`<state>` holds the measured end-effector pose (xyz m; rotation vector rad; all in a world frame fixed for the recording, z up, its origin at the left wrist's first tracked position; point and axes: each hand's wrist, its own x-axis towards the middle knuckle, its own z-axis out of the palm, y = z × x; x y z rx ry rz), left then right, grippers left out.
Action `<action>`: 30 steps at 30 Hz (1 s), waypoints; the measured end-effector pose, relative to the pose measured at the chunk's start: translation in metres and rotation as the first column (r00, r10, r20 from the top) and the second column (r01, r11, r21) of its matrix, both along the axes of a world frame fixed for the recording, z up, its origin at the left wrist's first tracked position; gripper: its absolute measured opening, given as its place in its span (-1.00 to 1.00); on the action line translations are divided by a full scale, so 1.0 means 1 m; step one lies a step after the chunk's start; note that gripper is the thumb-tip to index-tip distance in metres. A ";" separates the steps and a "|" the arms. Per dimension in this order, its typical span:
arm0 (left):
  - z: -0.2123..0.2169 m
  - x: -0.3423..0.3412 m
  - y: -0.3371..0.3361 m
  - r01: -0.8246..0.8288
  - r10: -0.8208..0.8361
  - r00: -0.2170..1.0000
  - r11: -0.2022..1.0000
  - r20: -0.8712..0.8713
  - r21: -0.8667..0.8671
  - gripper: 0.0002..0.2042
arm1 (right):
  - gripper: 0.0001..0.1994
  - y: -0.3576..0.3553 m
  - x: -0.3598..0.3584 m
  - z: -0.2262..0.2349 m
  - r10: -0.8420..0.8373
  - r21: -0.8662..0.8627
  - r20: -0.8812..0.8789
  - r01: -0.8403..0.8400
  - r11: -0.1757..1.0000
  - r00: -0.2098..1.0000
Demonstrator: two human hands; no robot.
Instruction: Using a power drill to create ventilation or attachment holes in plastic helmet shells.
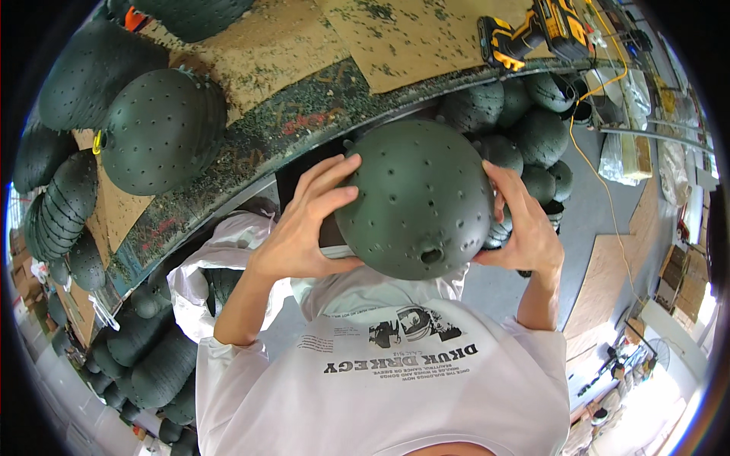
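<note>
Both hands' grip, left hand and right hand, clasps the dark green perforated dome.

Dark-topped bench, littered with green shavings. Brown cardboard sheets cover its far part. Yellow-black cordless drill lies near the right edge. Stacked dark green perforated shells rest at the left end.

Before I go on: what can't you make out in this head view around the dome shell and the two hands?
- Dark green dome shell: its underside faces away, unseen.
- Left hand: palm side hidden against the shell.
- Right hand: fingertips hidden behind the shell.
- Yellow-and-black drill: its bit end is too small to tell.
</note>
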<state>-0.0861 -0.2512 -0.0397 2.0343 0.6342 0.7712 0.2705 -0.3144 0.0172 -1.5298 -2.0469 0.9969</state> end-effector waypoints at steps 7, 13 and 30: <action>-0.008 -0.001 -0.002 -0.028 0.029 0.999 0.999 0.024 -0.047 0.15 | 0.26 0.005 0.002 -0.013 0.016 -0.078 -0.062 -0.021 0.997 0.998; -0.008 0.000 -0.004 -0.020 0.021 1.000 0.997 0.011 -0.079 0.15 | 0.27 0.002 0.005 -0.023 0.002 -0.107 -0.117 -0.015 0.994 0.993; -0.032 -0.005 -0.011 0.035 -0.024 0.999 0.953 0.039 -0.301 0.21 | 0.40 0.009 0.006 -0.035 0.018 -0.221 -0.130 -0.047 0.974 0.991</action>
